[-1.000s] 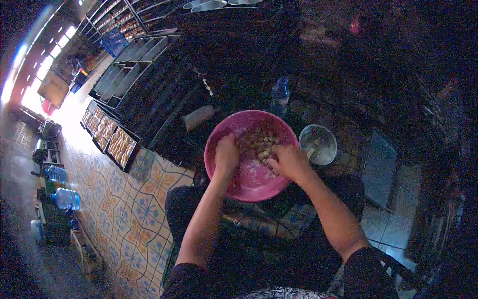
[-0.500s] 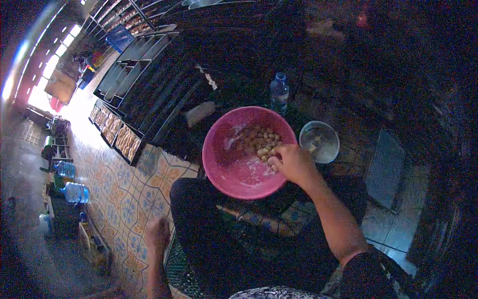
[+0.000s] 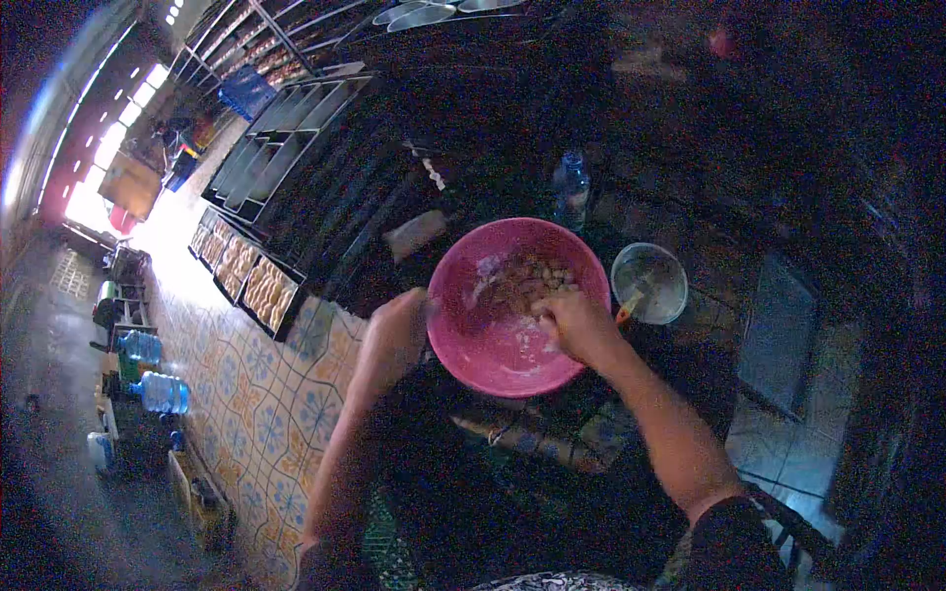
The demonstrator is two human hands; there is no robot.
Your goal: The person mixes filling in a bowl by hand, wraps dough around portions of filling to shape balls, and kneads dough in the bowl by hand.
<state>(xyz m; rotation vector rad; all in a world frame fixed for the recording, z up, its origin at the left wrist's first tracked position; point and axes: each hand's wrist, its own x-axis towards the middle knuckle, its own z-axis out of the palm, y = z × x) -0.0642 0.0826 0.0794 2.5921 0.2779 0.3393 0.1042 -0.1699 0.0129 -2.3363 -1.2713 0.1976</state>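
A pink plastic basin [image 3: 473, 360] rests over my lap, tipped toward me. Inside it lies a heap of small, pale brown rounded pieces [image 3: 542, 276], with whitish powder streaks on the basin's wall. My right hand [image 3: 579, 323] reaches in over the right rim, fingers curled closed at the edge of the heap; what they hold is hidden. At the left rim, my left hand [image 3: 396, 330] is somewhat blurred, its fingers curled against the basin's edge.
Right of the basin stands a round, pale container [image 3: 670, 307] with a yellow-handled utensil [image 3: 628, 307]. A clear plastic bottle [image 3: 572, 187] is behind. Trays of shaped dough [image 3: 266, 293] sit on the tiled floor [image 3: 281, 414] at left, below dark racks. Large blue water bottles [image 3: 163, 392] are farther left.
My left hand has come up from low on the left to the basin's left rim. My right hand stays in the basin, now more tightly curled. The view has shifted slightly.
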